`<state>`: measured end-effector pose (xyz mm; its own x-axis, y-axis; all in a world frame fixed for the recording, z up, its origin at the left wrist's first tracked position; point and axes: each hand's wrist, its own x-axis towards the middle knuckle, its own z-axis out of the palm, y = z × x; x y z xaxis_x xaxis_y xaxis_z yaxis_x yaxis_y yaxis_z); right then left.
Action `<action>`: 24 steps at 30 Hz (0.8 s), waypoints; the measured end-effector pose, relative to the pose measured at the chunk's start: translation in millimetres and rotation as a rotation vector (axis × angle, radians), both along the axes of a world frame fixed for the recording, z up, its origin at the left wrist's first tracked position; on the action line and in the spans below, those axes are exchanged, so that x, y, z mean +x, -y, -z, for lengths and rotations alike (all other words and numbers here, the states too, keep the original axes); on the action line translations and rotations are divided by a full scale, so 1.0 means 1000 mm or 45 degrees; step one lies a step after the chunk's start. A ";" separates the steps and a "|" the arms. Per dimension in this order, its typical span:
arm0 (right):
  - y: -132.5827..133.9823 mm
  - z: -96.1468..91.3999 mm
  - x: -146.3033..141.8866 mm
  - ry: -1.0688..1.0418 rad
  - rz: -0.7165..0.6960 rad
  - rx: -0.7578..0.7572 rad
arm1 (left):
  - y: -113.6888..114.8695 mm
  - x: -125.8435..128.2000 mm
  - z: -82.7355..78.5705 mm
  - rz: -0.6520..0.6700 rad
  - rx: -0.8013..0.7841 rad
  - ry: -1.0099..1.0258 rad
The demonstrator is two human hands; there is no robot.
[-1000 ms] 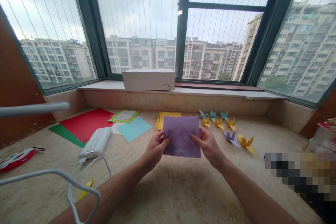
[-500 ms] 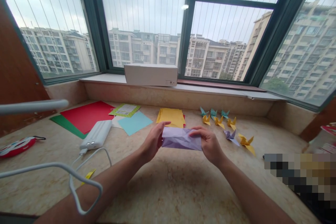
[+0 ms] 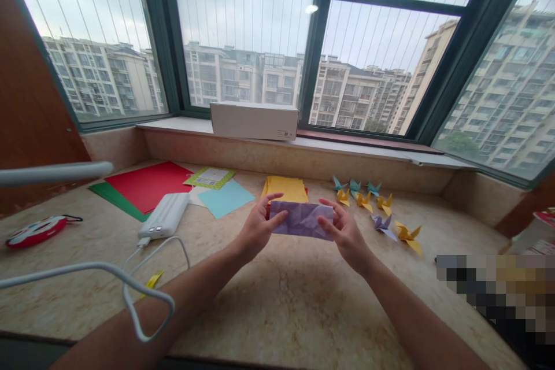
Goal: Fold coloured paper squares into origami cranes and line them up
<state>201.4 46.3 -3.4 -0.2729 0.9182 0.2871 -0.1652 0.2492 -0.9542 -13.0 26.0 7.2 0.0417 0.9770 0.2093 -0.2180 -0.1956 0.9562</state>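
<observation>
A purple sheet of paper, folded into a long rectangle, hangs in the air above the marble sill. My left hand pinches its left end between thumb and fingers. My right hand pinches its right end the same way. Just behind the paper lies a stack of yellow sheets. Several small folded paper cranes in teal, yellow and purple sit to the right of my hands.
Red, green and light blue sheets lie at the left, beside a white power bank with a cable. A white box stands on the window ledge. A red object lies far left.
The purple sheet was flat and square a second ago; it has been folded in half into a narrow rectangle. Both hands stayed on its ends.
</observation>
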 end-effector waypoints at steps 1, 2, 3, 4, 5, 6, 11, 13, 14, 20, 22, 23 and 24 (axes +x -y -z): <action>-0.001 0.002 -0.001 0.011 0.043 0.019 | 0.000 0.000 0.000 0.002 0.007 -0.001; -0.002 0.004 -0.001 0.025 0.123 0.055 | 0.001 0.001 0.001 -0.014 0.017 0.001; -0.004 0.006 -0.001 0.051 0.232 0.114 | 0.001 0.001 0.001 -0.057 0.027 -0.003; -0.006 0.008 0.001 0.092 0.366 0.194 | 0.001 0.001 0.002 -0.123 0.032 -0.019; -0.007 0.009 0.004 0.145 0.512 0.285 | 0.001 0.002 0.003 -0.198 0.031 -0.048; -0.008 0.009 0.006 0.203 0.652 0.384 | 0.002 0.002 0.003 -0.257 0.017 -0.086; 0.004 0.003 0.011 0.425 0.708 0.933 | 0.014 0.012 0.001 0.191 -0.147 -0.036; 0.011 0.002 0.006 0.526 0.512 1.090 | 0.019 0.017 0.000 0.347 -0.156 0.103; 0.014 0.002 0.003 0.583 0.429 1.141 | 0.020 0.018 -0.001 0.380 -0.145 0.169; 0.018 0.004 -0.006 0.746 0.246 1.214 | 0.018 0.017 -0.001 0.316 -0.084 0.325; 0.018 0.004 -0.005 0.713 0.265 1.155 | 0.017 0.016 0.000 0.310 -0.083 0.324; 0.019 0.003 -0.005 0.688 0.291 1.118 | 0.017 0.017 0.000 0.314 -0.080 0.319; 0.019 0.002 -0.006 0.659 0.324 1.079 | 0.018 0.017 0.000 0.322 -0.077 0.311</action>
